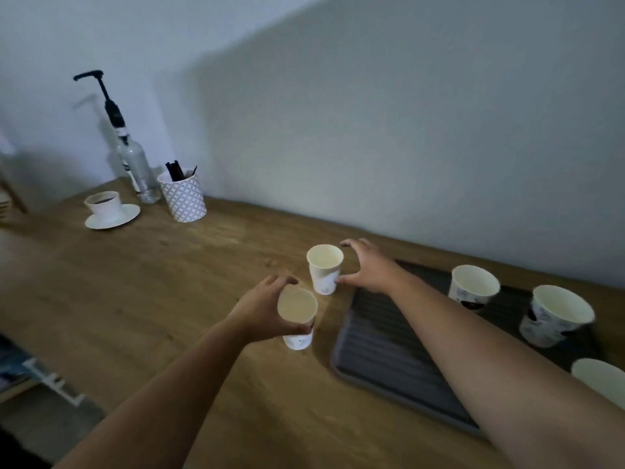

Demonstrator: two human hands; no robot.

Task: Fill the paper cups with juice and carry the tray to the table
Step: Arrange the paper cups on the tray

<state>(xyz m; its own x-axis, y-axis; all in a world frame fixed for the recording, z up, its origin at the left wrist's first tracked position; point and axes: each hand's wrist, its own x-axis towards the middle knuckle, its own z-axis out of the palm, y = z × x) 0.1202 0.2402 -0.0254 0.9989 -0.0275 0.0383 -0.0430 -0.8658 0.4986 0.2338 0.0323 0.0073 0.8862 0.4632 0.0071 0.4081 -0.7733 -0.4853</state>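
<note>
Cups stand both on and off the dark ribbed tray [389,350]: three on its right part, two on the wooden counter [169,299] just left of it. Left hand [260,309] is wrapped around the nearer cup [297,319] left of the tray. Right hand [368,269] is spread beside the farther cup [325,269], thumb touching its side.

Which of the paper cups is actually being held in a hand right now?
The cup nearest the camera, off the tray: the left hand wraps around it. The right hand is open beside the next cup; the other three sit untouched on the tray.
</note>
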